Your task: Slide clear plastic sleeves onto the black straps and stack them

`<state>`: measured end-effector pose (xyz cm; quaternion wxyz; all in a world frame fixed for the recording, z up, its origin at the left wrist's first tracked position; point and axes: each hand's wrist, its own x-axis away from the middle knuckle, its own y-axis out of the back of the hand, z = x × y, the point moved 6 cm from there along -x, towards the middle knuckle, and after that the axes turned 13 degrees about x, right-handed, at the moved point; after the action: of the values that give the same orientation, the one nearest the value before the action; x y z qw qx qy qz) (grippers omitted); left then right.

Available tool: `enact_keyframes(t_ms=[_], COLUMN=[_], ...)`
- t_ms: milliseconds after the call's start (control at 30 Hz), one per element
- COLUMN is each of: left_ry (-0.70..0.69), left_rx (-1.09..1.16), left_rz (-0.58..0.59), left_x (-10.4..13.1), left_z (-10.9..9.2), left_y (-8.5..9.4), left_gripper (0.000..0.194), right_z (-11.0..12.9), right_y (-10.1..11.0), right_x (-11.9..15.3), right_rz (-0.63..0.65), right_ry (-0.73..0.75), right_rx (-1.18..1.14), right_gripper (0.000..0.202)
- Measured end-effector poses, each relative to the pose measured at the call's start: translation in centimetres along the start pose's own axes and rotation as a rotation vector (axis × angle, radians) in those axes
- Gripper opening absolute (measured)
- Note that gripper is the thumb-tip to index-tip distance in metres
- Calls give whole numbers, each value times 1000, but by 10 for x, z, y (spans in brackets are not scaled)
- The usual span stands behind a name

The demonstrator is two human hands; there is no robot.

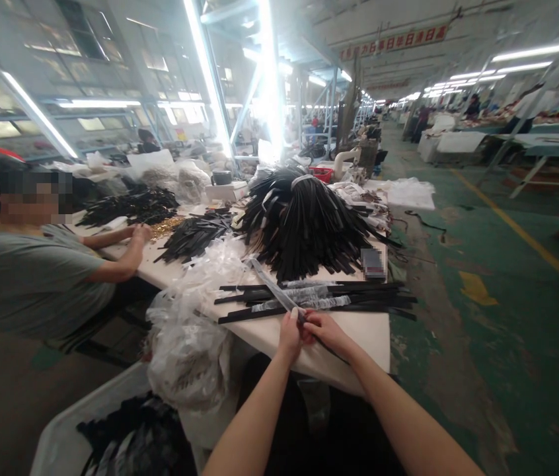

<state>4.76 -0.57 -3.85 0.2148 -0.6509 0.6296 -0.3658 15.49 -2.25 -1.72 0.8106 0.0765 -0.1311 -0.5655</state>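
Note:
At the table's front edge, my left hand [290, 336] pinches a clear plastic sleeve [274, 287], which slants up and to the left from the fingers. Close against it, my right hand [326, 330] is closed on a dark strap inside or at the end of that sleeve; the fingers hide the exact joint. Just beyond both hands lie several black straps [383, 299], some with clear plastic around their middles. Behind them rises a large bundle of black straps [309, 225], tied near its top.
A person in a grey shirt [36, 264] sits at the left of the table [254, 329]. A plastic bag [187, 357] hangs at the front edge, above a bin [61, 430] of dark pieces. More strap piles [197, 233] lie left. A green floor [458, 330] runs along the right.

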Motion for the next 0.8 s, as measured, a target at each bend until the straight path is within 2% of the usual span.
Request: enact_keyframes(t_ms=[133,333,533,733,800], left_ry=[-50,19,2,36,63], left_rx=[44,2,10,-45,-63], left_rz=[-24,32,-9,-46,-47], left_x=[-4,5,13,34,37], left_z=[-6,5,-8,6,5], left_y=[3,-2,-1,-16,-20], left_gripper=[37,39,41,48,49], right_z=[-6,-9,-5,-5,-4], right_y=[1,-1,1,-4,-3], right_x=[13,7,20,26,29], right_rz=[62,47,46,-30,-52], right_ry=[-32,-51,-59,-100,-117], right_rx=[-5,-10,9,13,11], right_gripper=[27,29,29,32,33])
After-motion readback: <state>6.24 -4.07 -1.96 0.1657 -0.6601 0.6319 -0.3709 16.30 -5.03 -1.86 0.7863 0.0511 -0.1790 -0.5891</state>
